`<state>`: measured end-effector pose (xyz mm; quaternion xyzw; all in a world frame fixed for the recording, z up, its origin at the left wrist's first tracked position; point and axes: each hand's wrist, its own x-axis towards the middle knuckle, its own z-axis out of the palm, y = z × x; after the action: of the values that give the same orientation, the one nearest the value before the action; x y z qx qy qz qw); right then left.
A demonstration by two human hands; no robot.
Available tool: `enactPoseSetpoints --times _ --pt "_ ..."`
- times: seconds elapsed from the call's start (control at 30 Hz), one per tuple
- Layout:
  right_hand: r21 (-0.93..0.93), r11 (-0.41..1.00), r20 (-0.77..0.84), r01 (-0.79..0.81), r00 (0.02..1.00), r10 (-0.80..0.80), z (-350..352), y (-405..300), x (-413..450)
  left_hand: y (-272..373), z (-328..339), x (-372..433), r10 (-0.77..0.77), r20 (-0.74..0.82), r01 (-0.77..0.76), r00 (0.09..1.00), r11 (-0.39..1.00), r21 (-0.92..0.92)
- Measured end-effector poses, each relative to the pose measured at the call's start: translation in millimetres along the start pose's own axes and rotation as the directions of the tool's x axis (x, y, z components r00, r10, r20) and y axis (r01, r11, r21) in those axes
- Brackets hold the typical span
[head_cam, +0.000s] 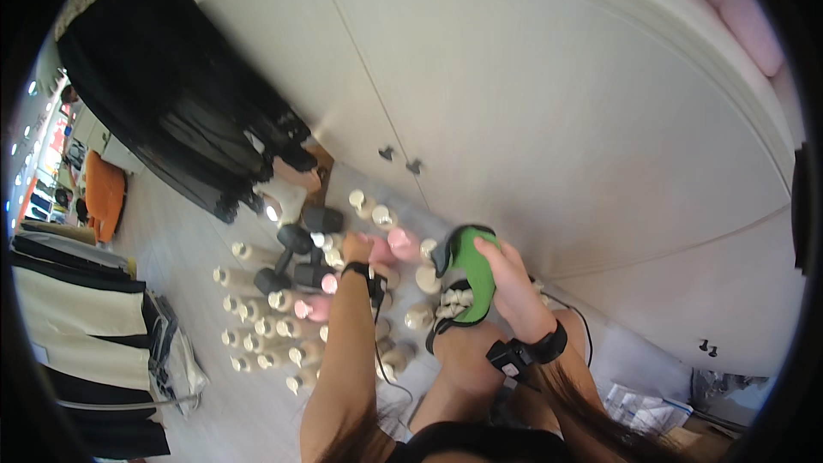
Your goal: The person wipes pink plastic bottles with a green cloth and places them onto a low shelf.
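My right hand (511,276) grips the side of a curved green item with black edging (476,270), the thumb lying along its green face. I cannot tell exactly what it is. It is above my bent knee, beside pale cord-like pieces (455,302). My left hand (357,248) reaches down among bottles standing on the floor, close to a pink bottle (380,251). Its fingers are partly hidden, so whether it holds anything is unclear. Cream bottles (305,352) with light caps stand in loose rows below my left forearm. Each wrist wears a black strapped device.
Black dumbbells (281,263) lie among the bottles. A white cabinet (514,109) with small black knobs fills the far side. Dark garments (173,77) hang at upper left, and folded cream and black clothes (90,321) are at left. Plastic packets (646,408) lie at lower right.
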<state>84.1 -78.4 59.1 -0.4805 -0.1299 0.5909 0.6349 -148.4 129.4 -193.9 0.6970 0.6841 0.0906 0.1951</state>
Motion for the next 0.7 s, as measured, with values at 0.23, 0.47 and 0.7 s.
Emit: enactPoseSetpoints --times 0.23,0.47,0.7 --pt "0.179 0.984 0.055 -0.018 0.998 0.009 -7 -2 1 -18 -19 0 -0.091 -0.077 0.062 0.993 0.946 -0.319" --pt "0.47 0.876 0.145 -0.111 0.988 0.047 -34 -9 18 39 -117 -55 0.31 -0.375 -0.356 0.874 0.933 -0.058" --pt "0.57 0.812 0.423 -0.127 0.893 -0.157 -22 2 16 87 -271 -134 0.528 -0.386 -0.574 0.756 0.819 -0.003"
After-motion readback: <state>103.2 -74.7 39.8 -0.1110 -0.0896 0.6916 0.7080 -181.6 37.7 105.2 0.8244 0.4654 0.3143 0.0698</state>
